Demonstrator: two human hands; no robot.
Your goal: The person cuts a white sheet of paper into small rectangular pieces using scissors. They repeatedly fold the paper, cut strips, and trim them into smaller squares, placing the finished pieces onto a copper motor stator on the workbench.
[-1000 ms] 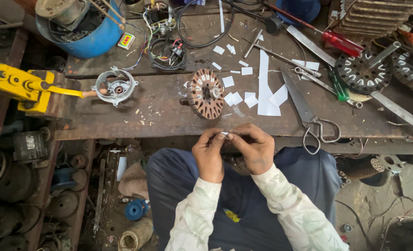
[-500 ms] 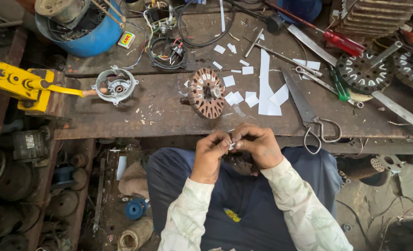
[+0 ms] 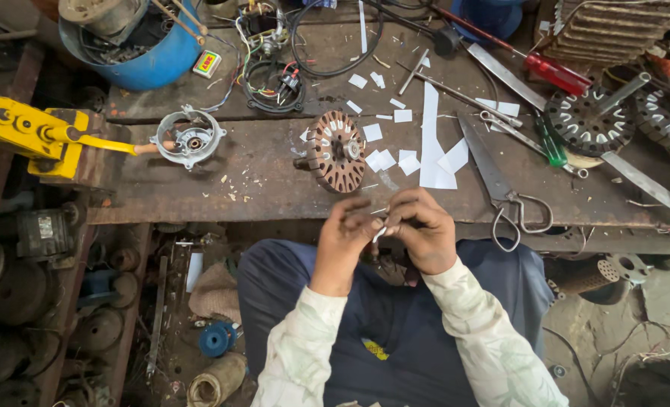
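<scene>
White insulation paper, a small slip (image 3: 378, 231), sits pinched between my two hands just off the near edge of the rusty steel workbench (image 3: 222, 188), above my lap. My left hand (image 3: 344, 240) is partly spread, thumb and forefinger closed narrow on one end of the slip, the other fingers fanned loose; my right hand (image 3: 424, 230) is curled tight around the other end. At twelve o'clock from the hands, resting on the bench, stands the brown slotted motor stator (image 3: 337, 150), with more cut paper pieces (image 3: 382, 159) and a long white strip (image 3: 430, 143) lying at one o'clock. Big shears (image 3: 497, 185) lie at two o'clock, well apart from my right hand, and the yellow winding tool (image 3: 29, 132) sits far out at ten o'clock. To work the slip well, I judge the pinch should stay at the very edges, so the crease runs straight and even along its length, with light pressure that will not tear the paper, and both hands kept close together for control.
</scene>
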